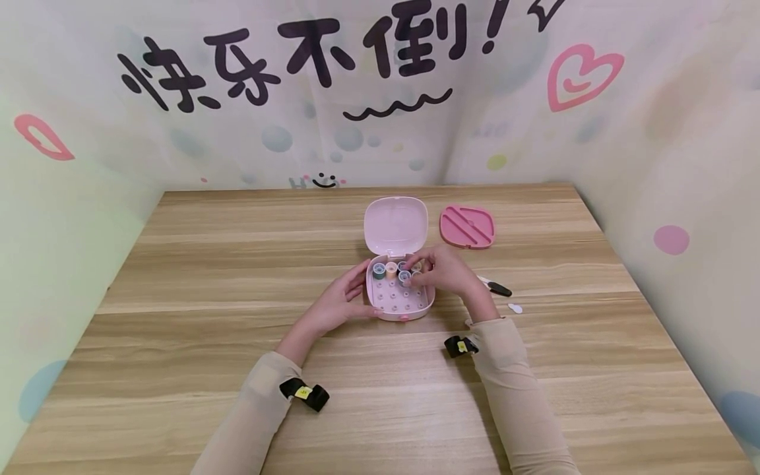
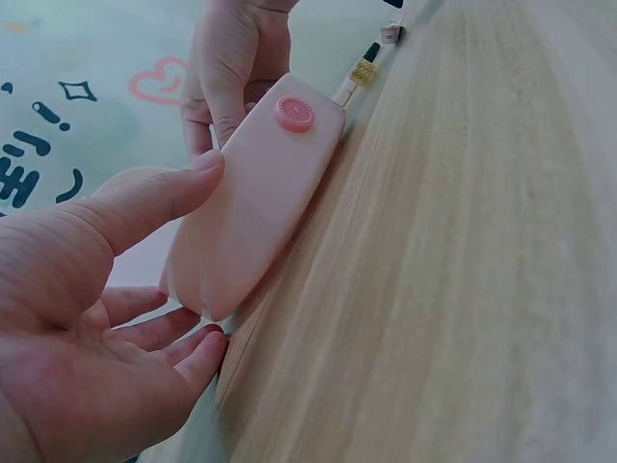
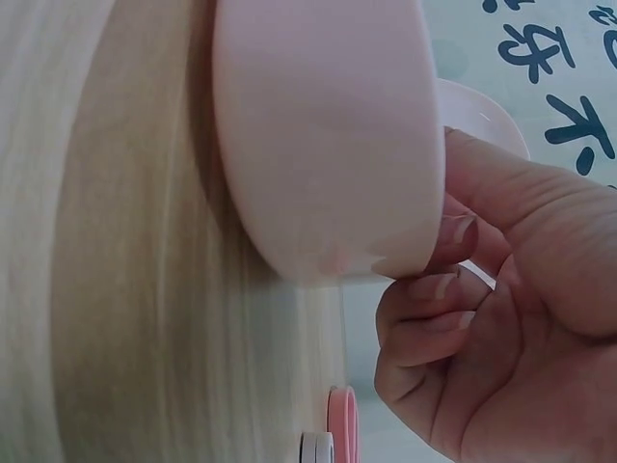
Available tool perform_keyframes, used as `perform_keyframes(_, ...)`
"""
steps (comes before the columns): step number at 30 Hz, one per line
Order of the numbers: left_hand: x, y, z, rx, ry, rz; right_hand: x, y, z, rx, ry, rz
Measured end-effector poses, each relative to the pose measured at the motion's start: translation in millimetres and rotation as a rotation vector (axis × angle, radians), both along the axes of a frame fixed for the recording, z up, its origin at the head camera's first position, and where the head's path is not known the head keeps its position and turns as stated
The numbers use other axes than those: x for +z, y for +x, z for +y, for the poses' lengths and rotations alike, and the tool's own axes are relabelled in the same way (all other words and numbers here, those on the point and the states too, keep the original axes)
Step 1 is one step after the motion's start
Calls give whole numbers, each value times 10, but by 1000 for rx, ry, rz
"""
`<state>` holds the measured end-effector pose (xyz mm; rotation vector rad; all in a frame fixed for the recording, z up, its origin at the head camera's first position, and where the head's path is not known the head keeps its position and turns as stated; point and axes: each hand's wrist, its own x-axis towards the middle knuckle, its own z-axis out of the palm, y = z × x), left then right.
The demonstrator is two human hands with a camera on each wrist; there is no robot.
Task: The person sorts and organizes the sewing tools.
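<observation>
- Open pale-pink plastic box point(image 1: 399, 301) sits mid-table, towards the far side; its rounded pink lid point(image 1: 396, 224) lies back beyond it.
- Far row of pegs bears spools: a blue-grey cylindrical spool point(image 1: 379, 270) at far left, a peach cylindrical spool point(image 1: 391, 269) just right of it, more to the right, partly behind fingers.
- Right hand point(image 1: 448, 269) reaches in over the box's right wall, thumb and fingertips narrowed about a grey cylindrical spool point(image 1: 405, 278); whether that spool is fully seated, cannot tell.
- Left hand point(image 1: 335, 305) holds the box at its left side, thumb on the near wall, fingers round the left corner.
- Done, by my reading: box open, far part of the peg grid occupied.
- Left: near rows of small pink pegs point(image 1: 394, 295) stand bare, as do pegs just near of the blue-grey and peach spools. Judged under half filled.
- Apart, far right of box: a flat deep-pink plastic tray point(image 1: 467, 226). Nearer, on the right: a black-handled tool point(image 1: 497, 287), unheld.
</observation>
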<state>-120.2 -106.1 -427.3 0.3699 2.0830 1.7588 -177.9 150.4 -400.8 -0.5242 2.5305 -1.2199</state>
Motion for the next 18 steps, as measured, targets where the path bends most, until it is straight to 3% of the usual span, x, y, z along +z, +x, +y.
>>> perform_keyframes(10, -18, -10, -1, -16, -1, 50, 33, 12, 7, -17, 16, -28)
perform_keyframes(18, -7, -7, -3, -4, 4, 3, 54, 34, -18, -11, 14, -8)
